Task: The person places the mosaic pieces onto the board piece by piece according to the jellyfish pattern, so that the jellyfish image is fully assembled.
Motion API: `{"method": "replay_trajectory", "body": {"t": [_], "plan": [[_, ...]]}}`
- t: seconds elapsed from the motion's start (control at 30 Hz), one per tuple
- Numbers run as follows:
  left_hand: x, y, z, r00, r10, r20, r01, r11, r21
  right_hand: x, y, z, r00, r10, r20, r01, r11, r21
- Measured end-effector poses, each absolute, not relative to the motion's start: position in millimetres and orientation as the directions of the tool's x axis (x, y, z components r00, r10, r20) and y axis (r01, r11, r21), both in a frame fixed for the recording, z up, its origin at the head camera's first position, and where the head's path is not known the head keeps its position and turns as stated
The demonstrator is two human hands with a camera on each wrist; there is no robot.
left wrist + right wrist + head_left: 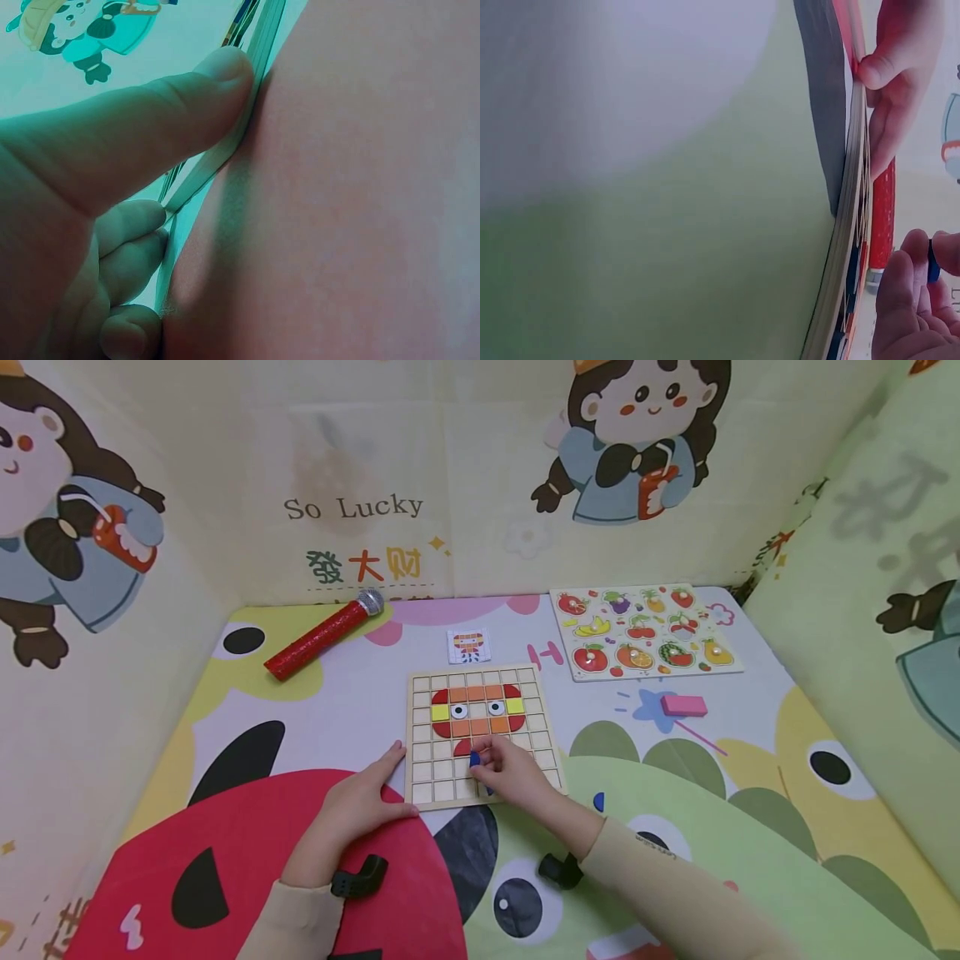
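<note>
A square wooden grid board (442,792) lies on the patterned tablecloth. Red, orange and yellow pieces and two eye pieces form a rounded shape on it, with a red piece (463,747) below. My right hand (510,768) pinches a small blue piece (933,262) between thumb and fingers, above the lower middle of the grid. Another blue piece (490,791) shows beneath that hand, partly hidden. My left hand (360,804) touches the board's left edge and near corner, thumb (217,90) and fingers extended along it. A blue half-round piece (598,802) lies right of the board.
A small picture card (468,646) lies just behind the board. A red glittery microphone (322,637) is at the back left. At the back right lies a fruit puzzle board (643,631), with a pink block (684,706) in front of it. Cloth walls surround the table.
</note>
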State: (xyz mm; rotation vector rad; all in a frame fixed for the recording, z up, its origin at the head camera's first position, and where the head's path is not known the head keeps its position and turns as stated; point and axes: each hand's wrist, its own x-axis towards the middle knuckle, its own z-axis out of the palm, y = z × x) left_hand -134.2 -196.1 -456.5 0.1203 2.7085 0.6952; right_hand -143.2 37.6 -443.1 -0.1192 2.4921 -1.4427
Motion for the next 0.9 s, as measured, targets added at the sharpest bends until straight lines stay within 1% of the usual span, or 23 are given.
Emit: {"method": "replay_trajectory", "body": {"t": [0.4,0.57,0.67,0.73,0.9], "plan": [[-134,-197,-457,-0.938,0.167,-0.305,-0.004,0.872,0.489,-142,32,-443,-0.964,-0.192,-0.182,0.077,0.454,-0.887],[-135,-197,-457,-0.938,0.165,-0.306,-0.006,0.872,0.490,-141,30,-444,-0.967,-0.178,-0.181,0.078,0.471,-0.879],[-134,-197,-457,-0.938,0.164,-0.307,-0.008,0.872,0.489,-141,28,-444,-0.971,-0.174,-0.165,0.055,0.508,-0.860],[-134,-197,-457,-0.937,0.163,-0.308,-0.009,0.872,0.489,-141,27,-444,-0.974,-0.179,-0.137,0.015,0.555,-0.831],[-135,-197,-456,-0.938,0.161,-0.308,-0.011,0.872,0.490,-143,27,-446,-0.976,-0.204,-0.071,-0.096,0.703,-0.705]]}}
